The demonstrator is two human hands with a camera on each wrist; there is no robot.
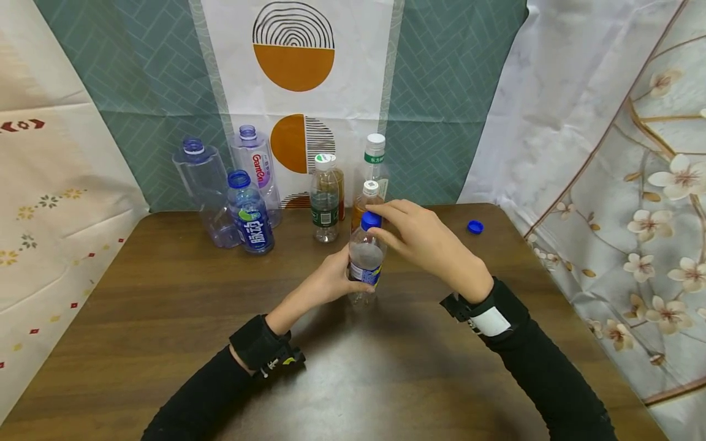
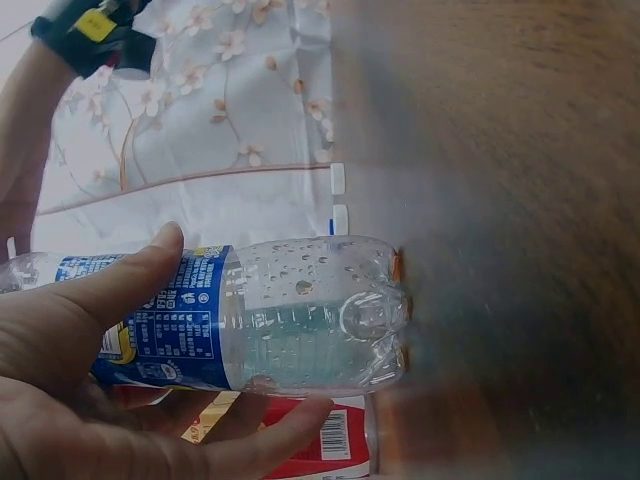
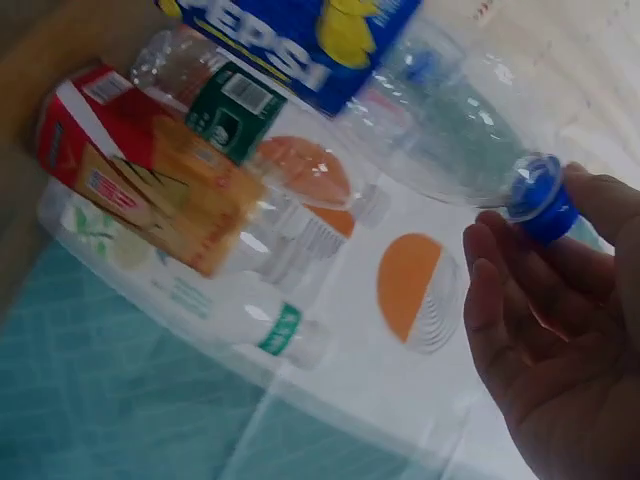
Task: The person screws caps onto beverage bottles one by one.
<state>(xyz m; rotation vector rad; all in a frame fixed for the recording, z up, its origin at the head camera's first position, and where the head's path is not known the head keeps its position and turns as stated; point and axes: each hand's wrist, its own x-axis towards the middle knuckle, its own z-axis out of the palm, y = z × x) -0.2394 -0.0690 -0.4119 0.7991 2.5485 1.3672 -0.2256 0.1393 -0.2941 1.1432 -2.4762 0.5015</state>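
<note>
A clear plastic Pepsi bottle with a blue and yellow label stands upright near the middle of the table. My left hand grips it round the label, thumb in front, as the left wrist view also shows. Droplets cling inside the lower bottle. At the top, my right hand pinches the blue cap between thumb and fingers. The cap sits at the bottle's mouth; how tightly it is seated, I cannot tell.
Close behind stand several bottles: a green-labelled one, a white-capped amber one and a taller white-capped one. At the back left are uncapped bottles, including a blue one. A loose blue cap lies at the right.
</note>
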